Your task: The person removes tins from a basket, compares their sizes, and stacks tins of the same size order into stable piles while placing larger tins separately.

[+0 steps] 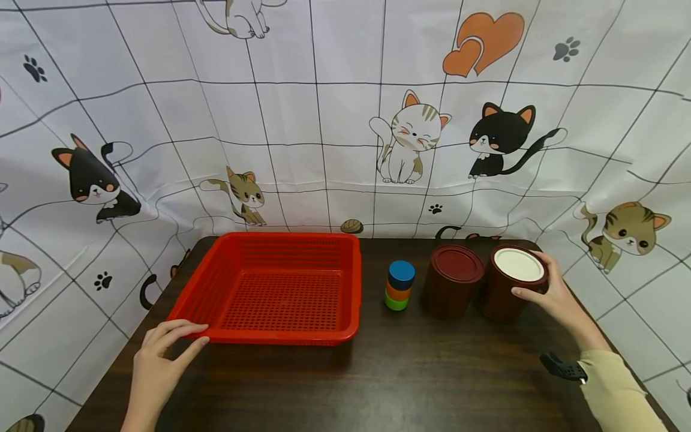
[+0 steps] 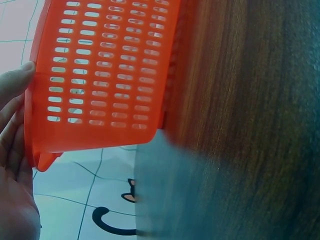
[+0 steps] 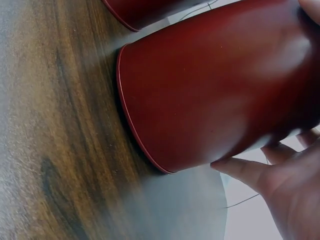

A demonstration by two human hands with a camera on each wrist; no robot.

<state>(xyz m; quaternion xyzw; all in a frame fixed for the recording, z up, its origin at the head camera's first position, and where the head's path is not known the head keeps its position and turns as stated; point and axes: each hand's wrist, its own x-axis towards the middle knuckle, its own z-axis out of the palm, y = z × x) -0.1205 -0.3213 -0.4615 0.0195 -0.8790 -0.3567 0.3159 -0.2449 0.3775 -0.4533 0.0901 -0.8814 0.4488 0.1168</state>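
Note:
A red plastic basket (image 1: 291, 336) with slotted walls stands on the left of the dark wooden table, with nothing inside it. My left hand (image 1: 159, 363) pinches the rim at its near left corner, and in the left wrist view the thumb (image 2: 17, 82) lies at the rim's edge. On the right, my right hand (image 1: 547, 294) grips a dark red canister (image 1: 502, 300) with a round cream top, thumb in front and fingers around the far right side. In the right wrist view that canister (image 3: 200, 90) stands with its base at the tabletop.
Just left of the held canister is a second dark red canister (image 1: 451, 294) with a dark red lid. Beside it stands a small blue, orange and green stack (image 1: 399, 285). A white cat-print sheet (image 1: 345, 120) hangs behind and around the wooden table (image 1: 378, 384).

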